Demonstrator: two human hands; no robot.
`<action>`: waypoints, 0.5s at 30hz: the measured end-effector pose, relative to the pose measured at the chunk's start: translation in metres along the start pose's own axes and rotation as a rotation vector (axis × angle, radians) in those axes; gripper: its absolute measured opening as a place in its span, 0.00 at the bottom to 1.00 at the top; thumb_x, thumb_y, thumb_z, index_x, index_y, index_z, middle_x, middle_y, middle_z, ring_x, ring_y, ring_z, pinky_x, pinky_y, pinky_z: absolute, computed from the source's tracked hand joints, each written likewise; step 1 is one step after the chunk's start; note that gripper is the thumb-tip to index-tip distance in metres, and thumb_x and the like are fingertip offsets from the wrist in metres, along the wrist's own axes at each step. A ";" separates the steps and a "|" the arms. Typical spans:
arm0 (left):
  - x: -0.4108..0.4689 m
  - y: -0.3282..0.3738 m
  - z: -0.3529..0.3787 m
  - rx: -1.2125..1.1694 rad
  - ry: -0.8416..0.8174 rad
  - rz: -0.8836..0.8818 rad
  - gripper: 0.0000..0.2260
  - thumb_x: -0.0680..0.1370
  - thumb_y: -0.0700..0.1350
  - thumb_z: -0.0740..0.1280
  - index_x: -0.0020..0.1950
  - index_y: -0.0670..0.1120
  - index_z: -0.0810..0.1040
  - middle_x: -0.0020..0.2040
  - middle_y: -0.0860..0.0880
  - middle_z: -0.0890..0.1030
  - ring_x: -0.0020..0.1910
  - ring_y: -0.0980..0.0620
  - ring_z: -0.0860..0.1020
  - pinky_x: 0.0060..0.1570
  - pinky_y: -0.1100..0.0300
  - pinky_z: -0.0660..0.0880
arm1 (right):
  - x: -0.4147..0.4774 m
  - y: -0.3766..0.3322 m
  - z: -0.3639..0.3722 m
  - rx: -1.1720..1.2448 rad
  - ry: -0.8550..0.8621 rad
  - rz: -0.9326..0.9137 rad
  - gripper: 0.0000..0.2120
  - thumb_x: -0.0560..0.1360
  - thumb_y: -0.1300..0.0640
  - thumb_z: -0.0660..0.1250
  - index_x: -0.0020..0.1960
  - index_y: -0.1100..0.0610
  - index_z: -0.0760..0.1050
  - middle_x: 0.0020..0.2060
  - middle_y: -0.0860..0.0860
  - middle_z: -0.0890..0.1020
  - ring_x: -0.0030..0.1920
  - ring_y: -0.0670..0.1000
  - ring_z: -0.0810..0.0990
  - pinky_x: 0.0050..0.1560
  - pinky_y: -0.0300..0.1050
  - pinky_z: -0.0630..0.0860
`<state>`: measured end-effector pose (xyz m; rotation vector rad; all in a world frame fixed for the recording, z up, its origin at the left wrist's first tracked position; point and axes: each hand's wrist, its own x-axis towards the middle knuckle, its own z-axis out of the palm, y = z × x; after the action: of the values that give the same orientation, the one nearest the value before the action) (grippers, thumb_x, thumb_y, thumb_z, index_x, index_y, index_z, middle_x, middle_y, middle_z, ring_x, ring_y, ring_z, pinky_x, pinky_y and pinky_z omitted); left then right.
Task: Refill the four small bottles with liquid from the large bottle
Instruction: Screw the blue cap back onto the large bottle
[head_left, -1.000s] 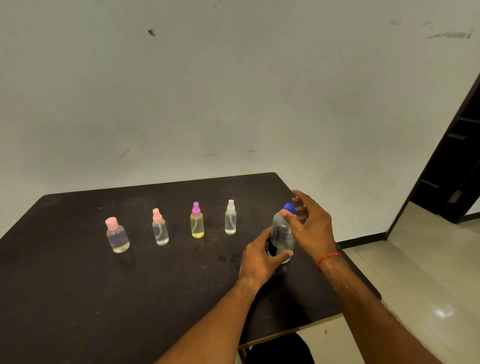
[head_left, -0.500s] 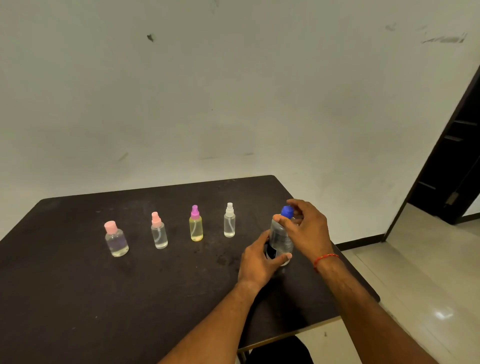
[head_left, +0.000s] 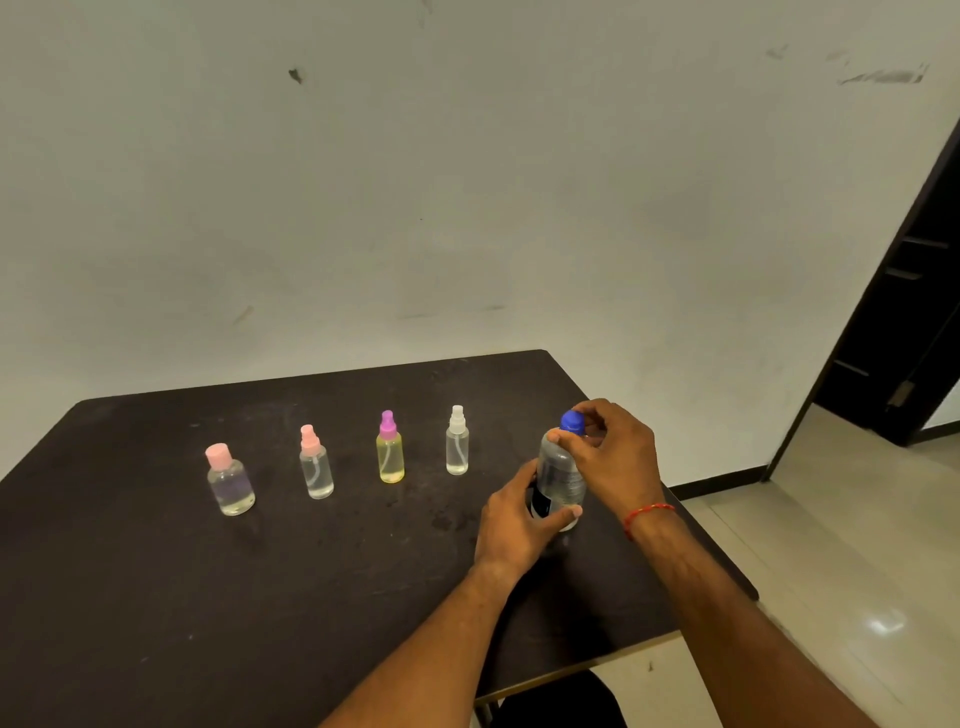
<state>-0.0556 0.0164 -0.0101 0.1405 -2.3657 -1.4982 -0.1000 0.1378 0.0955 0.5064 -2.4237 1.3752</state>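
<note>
The left hand (head_left: 511, 525) wraps the lower body of the large clear plastic bottle (head_left: 560, 475), which stands upright near the right edge of the dark brown table (head_left: 156, 597). The right hand (head_left: 610, 457) pinches its blue screw cap (head_left: 572, 421) between thumb and curled fingers. To the left, four small clear bottles stand in a row well apart: pink flat-capped (head_left: 230, 480), pink spray-topped (head_left: 315, 463), purple-topped yellow (head_left: 389, 448), and white-topped (head_left: 457, 441), with bare tabletop in front.

One head-worn wide-angle view, looking forward and down from the near edge of the dark rectangular tabletop (head_left: 130, 597); far edge meets the wall; doorway at right.
</note>
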 end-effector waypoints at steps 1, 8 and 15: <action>0.000 0.000 0.000 -0.002 0.002 0.001 0.27 0.69 0.61 0.77 0.66 0.63 0.73 0.56 0.65 0.81 0.57 0.64 0.79 0.60 0.60 0.78 | 0.000 0.000 0.000 0.010 -0.020 -0.006 0.22 0.71 0.50 0.75 0.62 0.52 0.76 0.52 0.46 0.80 0.50 0.46 0.79 0.54 0.38 0.77; 0.000 0.000 0.000 0.008 0.000 -0.001 0.28 0.70 0.59 0.78 0.67 0.61 0.73 0.58 0.62 0.81 0.59 0.59 0.79 0.61 0.58 0.78 | -0.001 0.007 -0.003 0.014 -0.012 -0.106 0.11 0.76 0.59 0.69 0.58 0.52 0.80 0.53 0.48 0.82 0.54 0.48 0.80 0.58 0.43 0.78; -0.001 0.002 -0.001 0.001 0.001 0.002 0.28 0.68 0.63 0.76 0.66 0.62 0.73 0.58 0.64 0.81 0.57 0.63 0.79 0.61 0.58 0.79 | 0.000 -0.001 0.001 -0.010 0.026 -0.006 0.16 0.69 0.48 0.76 0.52 0.51 0.76 0.45 0.46 0.80 0.45 0.46 0.80 0.47 0.33 0.76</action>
<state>-0.0547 0.0168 -0.0086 0.1390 -2.3650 -1.4960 -0.0999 0.1360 0.0962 0.4890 -2.4056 1.3577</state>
